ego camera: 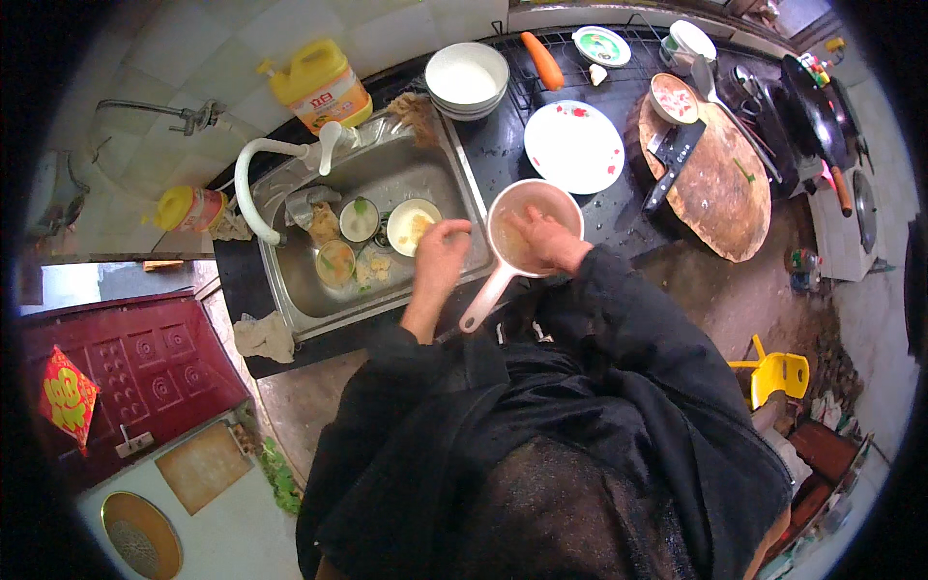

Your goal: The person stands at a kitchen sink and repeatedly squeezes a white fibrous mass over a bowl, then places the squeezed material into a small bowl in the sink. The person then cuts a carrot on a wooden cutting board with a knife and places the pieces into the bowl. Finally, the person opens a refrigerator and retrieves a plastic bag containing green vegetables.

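My right hand [547, 238] reaches down into a pale pink plastic water dipper [489, 297], its fingers spread in cloudy liquid. The dipper stands at the counter's front edge beside the sink, handle pointing towards me. Over the right side of the stainless steel sink [304, 308] hangs my left hand [441, 254], back upward and fingers bent; its palm side is hidden. Just beyond it in the sink is a white bowl [413, 221] with yellowish bits. A smaller bowl [359, 219] with a green leaf and a cup of orange and green scraps [336, 262] sit further left.
A white plate [574, 147], stacked bowls [466, 76] and a carrot [542, 61] occupy the black counter. On the round wooden chopping board [725, 192] rest a cleaver [674, 163] and a bowl of pink pieces [674, 99]. A white faucet [243, 181] arches over the sink.
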